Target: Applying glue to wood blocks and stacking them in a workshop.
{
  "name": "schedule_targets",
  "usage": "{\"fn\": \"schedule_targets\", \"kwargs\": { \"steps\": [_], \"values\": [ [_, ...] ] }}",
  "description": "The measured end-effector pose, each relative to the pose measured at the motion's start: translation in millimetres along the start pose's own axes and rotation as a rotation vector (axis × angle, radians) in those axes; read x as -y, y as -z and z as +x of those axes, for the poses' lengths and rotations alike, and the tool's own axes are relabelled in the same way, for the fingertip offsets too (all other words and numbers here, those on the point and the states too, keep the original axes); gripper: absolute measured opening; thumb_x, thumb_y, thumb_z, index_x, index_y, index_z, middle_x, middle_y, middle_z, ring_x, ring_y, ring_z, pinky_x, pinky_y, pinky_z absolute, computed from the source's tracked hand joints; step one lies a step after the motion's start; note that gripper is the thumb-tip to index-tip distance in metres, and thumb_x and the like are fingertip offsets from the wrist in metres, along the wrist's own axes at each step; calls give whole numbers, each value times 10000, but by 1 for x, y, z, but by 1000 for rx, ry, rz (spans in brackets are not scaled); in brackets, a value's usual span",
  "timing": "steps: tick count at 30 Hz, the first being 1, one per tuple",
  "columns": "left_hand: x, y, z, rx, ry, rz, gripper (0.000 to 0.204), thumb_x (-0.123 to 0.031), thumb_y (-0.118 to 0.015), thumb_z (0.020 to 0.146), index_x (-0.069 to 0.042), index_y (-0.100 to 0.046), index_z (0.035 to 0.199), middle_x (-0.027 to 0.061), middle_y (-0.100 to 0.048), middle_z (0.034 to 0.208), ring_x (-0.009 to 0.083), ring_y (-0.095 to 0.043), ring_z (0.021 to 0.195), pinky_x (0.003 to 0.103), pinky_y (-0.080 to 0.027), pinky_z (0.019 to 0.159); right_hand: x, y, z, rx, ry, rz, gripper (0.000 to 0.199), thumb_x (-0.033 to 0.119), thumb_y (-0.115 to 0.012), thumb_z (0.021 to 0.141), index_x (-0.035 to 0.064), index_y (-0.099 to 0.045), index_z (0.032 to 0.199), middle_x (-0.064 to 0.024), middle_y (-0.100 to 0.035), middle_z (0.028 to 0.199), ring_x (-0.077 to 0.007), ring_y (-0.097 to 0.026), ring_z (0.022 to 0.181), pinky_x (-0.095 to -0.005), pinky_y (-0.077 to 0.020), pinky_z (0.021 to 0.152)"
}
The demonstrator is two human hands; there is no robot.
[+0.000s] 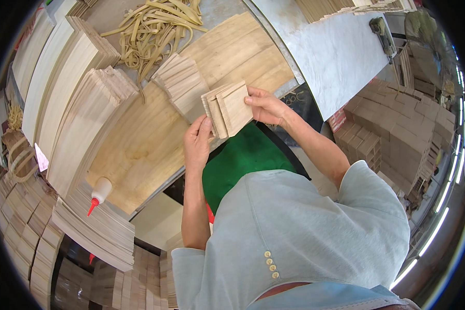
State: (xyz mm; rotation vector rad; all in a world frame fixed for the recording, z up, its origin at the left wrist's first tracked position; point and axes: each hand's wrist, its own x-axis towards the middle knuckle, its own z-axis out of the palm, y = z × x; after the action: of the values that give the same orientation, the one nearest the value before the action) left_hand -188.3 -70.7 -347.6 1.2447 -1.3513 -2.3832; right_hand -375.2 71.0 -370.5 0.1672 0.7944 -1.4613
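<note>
Between my two hands is a small stack of thin wooden boards point(234, 109), held up over the near edge of the worktable. My left hand point(198, 137) is closed on the stack's lower left side, thumb at its edge. At the right side, my right hand point(266, 106) pinches the boards with the thumb on the top face. The boards lie unevenly, some jutting past others. Just beyond my left hand, a fanned row of similar wooden boards point(180, 77) rests on the wooden work surface point(139, 147).
Tall stacks of long wooden strips point(90, 111) stand along the left. A white glue bottle point(103, 189) with a red nozzle lies near them. Yellowish bands point(160, 28) are heaped at the back. A pale table point(330, 57) and piled wooden blocks point(392, 124) are on the right.
</note>
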Motion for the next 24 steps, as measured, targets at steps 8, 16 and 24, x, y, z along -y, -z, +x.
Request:
{"fn": "schedule_targets", "kwargs": {
  "steps": [8, 16, 24],
  "values": [
    [-8, -10, -18, -253, -264, 493, 231, -141, -552, 961, 46, -646, 1058, 14, -626, 801, 68, -525, 725, 227, -440, 656, -18, -1, -2, -67, -27, -124, 589, 212, -646, 908, 55, -399, 1419, -80, -521, 1354, -230, -493, 1248, -453, -395, 1030],
    [-10, 3, -13, -299, -107, 223, 248, -182, -519, 988, 22, -637, 1064, -26, -580, 846, 46, -495, 760, 205, -418, 697, -22, -1, -6, -75, 16, -126, 592, 217, -630, 917, 31, -382, 1422, -90, -510, 1362, -218, -477, 1261, -410, -375, 1055],
    [9, 1, -19, -148, -97, -150, 347, -204, -506, 1003, 36, -508, 1253, 98, -614, 1133, 163, -586, 1068, 334, -481, 929, -20, -3, -9, -76, 12, -94, 608, 244, -643, 912, 4, -386, 1407, -107, -496, 1371, -220, -457, 1283, -387, -340, 1091]
  ]
}}
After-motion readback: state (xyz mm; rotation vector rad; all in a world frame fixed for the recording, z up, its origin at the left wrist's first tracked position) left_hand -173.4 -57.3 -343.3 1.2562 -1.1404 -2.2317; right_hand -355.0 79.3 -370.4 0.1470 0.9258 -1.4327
